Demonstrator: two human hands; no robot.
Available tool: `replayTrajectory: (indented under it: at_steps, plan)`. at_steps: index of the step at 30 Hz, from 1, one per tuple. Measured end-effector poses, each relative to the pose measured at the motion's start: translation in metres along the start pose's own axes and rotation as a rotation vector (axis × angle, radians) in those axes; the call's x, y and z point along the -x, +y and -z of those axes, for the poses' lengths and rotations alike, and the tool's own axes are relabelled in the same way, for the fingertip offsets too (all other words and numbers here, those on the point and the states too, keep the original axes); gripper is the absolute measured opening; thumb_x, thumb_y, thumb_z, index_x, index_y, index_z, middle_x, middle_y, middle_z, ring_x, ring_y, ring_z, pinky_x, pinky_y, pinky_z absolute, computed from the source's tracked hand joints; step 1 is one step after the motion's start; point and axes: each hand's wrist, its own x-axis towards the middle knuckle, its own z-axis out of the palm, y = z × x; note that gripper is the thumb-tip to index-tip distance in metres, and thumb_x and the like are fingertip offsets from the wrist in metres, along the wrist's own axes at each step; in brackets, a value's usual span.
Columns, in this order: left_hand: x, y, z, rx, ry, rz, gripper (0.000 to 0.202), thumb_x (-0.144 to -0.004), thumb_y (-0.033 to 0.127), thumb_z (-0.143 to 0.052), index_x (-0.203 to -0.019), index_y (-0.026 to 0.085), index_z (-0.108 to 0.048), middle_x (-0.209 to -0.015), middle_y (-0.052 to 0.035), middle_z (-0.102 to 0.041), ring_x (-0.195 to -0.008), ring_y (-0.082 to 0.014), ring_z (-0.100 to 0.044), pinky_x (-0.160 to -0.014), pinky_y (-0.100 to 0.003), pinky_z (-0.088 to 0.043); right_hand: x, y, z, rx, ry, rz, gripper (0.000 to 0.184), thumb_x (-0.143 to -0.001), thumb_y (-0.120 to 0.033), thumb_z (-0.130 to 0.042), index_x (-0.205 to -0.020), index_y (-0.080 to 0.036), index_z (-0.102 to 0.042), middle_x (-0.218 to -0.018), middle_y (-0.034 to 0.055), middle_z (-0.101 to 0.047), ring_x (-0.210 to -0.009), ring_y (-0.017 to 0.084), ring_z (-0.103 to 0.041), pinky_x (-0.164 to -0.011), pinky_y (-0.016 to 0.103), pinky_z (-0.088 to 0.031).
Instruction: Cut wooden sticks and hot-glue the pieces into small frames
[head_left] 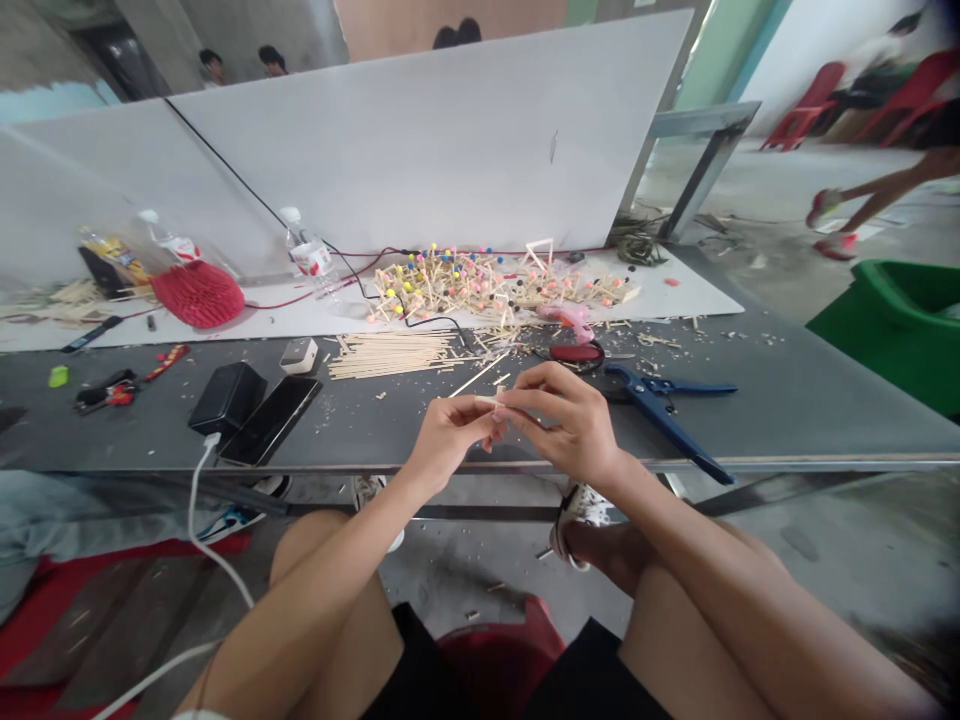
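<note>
My left hand (448, 432) and my right hand (568, 420) meet fingertip to fingertip above the table's front part. Between them they pinch a small pale wooden piece (489, 400), mostly covered by the fingers. Just behind the hands a single thin stick (480, 374) lies slantwise. A row of loose wooden sticks (394, 355) is spread out behind my left hand. Farther back is a heap of short sticks with coloured balls (450, 283) on their ends. To the right of my right hand lie a blue-handled cutter (670, 420) and a red-handled tool (576, 353).
At left are a black phone (271, 420), a black power block (227, 397) with a white cable, keys (109, 392) and a red mesh bundle (198, 294). Plastic bottles (306, 250) stand by the white board (420, 160). A green bin (885, 320) is at right.
</note>
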Motion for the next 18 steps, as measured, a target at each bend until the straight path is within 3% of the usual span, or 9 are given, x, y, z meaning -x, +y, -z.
replayTrajectory:
  at_steps: [13, 18]
  plan:
    - [0.001, 0.001, 0.000, 0.065, 0.011, 0.029, 0.019, -0.079, 0.033, -0.077, -0.084, 0.014, -0.078, -0.064, -0.0035, -0.065, -0.057, -0.0111, -0.054, -0.054, -0.025, -0.044, -0.001, -0.002, 0.004, -0.026, -0.008, -0.047, 0.021, -0.086, -0.023, -0.069, -0.108, -0.022, -0.070, -0.093, 0.0070, -0.063, -0.078, 0.017, -0.060, -0.066, 0.033, -0.051]
    - [0.001, 0.002, 0.002, 0.172, 0.027, 0.093, 0.020, -0.077, 0.033, -0.079, -0.087, 0.016, -0.079, -0.070, -0.0053, -0.069, -0.060, -0.0127, -0.058, -0.053, -0.026, -0.045, -0.005, -0.002, 0.012, -0.110, -0.111, -0.181, 0.044, -0.083, -0.036, -0.074, -0.123, -0.022, -0.064, -0.108, 0.0098, -0.063, -0.084, 0.018, -0.060, -0.063, 0.031, -0.051]
